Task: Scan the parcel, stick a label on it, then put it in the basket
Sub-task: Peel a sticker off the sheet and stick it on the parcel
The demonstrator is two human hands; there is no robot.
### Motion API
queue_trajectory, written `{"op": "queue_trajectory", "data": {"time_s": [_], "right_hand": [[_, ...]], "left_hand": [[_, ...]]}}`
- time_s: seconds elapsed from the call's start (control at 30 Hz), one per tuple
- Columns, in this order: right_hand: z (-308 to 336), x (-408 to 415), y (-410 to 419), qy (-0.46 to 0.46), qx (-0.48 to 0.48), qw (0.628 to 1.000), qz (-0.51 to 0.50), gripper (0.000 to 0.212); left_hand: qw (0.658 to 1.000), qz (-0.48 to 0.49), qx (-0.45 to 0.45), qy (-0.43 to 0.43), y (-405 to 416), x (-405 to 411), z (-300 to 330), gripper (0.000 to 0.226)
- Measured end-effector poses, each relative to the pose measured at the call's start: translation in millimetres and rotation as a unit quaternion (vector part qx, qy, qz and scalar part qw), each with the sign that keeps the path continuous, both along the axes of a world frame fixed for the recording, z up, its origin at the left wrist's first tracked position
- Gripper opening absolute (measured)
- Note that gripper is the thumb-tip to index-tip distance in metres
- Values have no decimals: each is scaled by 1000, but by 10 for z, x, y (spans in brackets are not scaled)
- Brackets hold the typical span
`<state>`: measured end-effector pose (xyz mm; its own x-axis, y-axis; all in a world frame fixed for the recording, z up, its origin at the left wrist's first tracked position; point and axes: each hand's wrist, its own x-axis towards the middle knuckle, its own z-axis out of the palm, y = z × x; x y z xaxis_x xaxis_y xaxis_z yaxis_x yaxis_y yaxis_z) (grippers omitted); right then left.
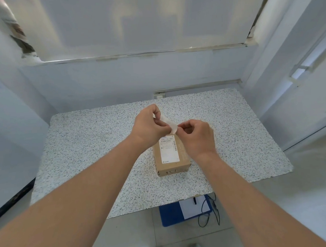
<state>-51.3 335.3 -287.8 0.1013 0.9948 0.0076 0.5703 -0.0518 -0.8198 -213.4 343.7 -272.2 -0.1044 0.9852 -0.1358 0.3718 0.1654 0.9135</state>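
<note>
The brown parcel [172, 157] lies flat at the centre of the speckled table [83, 147], a printed shipping sticker [168, 149] on its top face. Just above its far end, toward twelve o'clock, both hands pinch one small white label [168, 124]: the left hand [149, 126] grips its ten o'clock end, the right hand [197, 134] its four o'clock end. A blue bin [169, 214] sits on the floor at six o'clock.

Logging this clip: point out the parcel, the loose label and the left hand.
parcel [171, 167]: head view, front cardboard face.
label [170, 125]: head view, middle of the white strip.
left hand [149, 127]: head view, back of the hand.
</note>
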Motion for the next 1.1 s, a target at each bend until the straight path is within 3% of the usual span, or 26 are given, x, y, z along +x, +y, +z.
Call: {"op": "queue_trajectory", "data": {"time_s": [0.33, 0.63, 1.1], "right_hand": [[-357, -94, 125, 18, -116, 992, -56, 6], [-686, 41, 487, 16, -179, 981, -66, 8], [-1043, 262, 920, 71, -201, 976, -46, 9]], "left_hand": [[992, 102, -59, 46, 169, -212, -368, 25], [953, 250, -118, 120, 393, -299, -877, 14], [936, 275, -168, 144, 607, -169, -1536, 8]]}}
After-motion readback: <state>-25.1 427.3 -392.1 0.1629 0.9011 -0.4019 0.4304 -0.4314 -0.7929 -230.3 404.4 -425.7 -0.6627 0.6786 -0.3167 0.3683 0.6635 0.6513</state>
